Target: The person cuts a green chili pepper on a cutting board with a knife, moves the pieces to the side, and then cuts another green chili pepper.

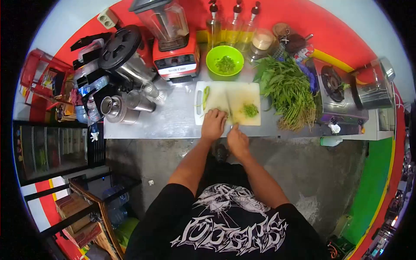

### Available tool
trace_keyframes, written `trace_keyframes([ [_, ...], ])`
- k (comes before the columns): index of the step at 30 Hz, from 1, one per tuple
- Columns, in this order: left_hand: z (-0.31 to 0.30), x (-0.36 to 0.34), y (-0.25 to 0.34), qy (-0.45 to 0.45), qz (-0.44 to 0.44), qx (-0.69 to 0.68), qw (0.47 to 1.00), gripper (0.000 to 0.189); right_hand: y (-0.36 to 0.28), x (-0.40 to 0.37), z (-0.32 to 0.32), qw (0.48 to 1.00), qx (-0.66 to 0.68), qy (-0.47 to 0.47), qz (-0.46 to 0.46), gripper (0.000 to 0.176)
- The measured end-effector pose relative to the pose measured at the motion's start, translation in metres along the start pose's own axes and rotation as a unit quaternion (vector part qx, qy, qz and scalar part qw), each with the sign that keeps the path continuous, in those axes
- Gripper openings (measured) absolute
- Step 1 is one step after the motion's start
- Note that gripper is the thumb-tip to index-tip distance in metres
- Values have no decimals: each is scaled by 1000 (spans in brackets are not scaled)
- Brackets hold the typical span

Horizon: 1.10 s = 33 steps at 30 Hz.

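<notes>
A white cutting board (247, 92) lies at the front of the steel counter. My right hand (238, 139) is closed round the handle of a knife (229, 106), whose blade points away from me across the board. Just left of the blade, my left hand (214, 124) presses bent fingers onto the board; what they hold is mostly hidden, with a little green showing at the fingertips. Chopped greens (250, 110) form a small pile to the right of the knife. Along the board's left side lies a long green pepper or pod (205, 98).
Behind the board stands a lime-green bowl (211, 65) with chopped greens inside. A large leafy bunch (286, 89) lies to the right, before a gas stove (320, 104). On the left are a red blender (175, 60), metal shakers (141, 102) and a lidded steel container (125, 54).
</notes>
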State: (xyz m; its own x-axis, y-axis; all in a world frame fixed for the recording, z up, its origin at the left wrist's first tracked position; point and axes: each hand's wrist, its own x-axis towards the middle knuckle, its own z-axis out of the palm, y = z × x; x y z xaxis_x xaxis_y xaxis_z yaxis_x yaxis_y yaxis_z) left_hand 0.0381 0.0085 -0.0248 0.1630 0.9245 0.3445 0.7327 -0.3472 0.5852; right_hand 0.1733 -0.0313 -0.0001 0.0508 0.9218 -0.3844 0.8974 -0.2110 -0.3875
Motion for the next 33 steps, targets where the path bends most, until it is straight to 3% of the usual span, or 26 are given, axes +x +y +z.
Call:
trace_keyframes([
  [2,2,-2,11,10,-44,3,999,8,2,19,-9,997,-18,12,-75,31],
  [4,7,0,13,43,-75,-2,996,9,-11,21,-31,998,-20,3,-51,33],
  [8,3,4,2,9,-88,-31,996,13,-21,-9,-32,998,-60,-17,0,28],
  [12,2,7,8,-7,-125,-13,992,12,-23,-1,-20,997,-23,-53,53,34],
  [14,2,2,10,-8,-115,8,993,12,-26,6,-32,999,19,-32,12,34],
  [15,2,2,9,0,-107,19,994,11,-26,11,-36,998,-39,-43,-9,34],
  [19,0,3,9,-5,-85,17,996,8,-23,3,-45,997,-68,-41,-18,39],
  [22,1,0,-2,10,-49,-19,999,12,-22,-10,-32,997,-44,-53,34,38],
  [26,-4,-9,-7,14,-13,-30,999,22,-11,-3,-2,999,-24,2,42,38],
  [31,-11,-8,-10,-13,-4,-25,1000,25,-7,10,-19,996,-52,6,-73,39],
  [33,-16,-11,-9,1,0,-15,1000,25,-12,8,-18,997,-36,-9,-62,43],
])
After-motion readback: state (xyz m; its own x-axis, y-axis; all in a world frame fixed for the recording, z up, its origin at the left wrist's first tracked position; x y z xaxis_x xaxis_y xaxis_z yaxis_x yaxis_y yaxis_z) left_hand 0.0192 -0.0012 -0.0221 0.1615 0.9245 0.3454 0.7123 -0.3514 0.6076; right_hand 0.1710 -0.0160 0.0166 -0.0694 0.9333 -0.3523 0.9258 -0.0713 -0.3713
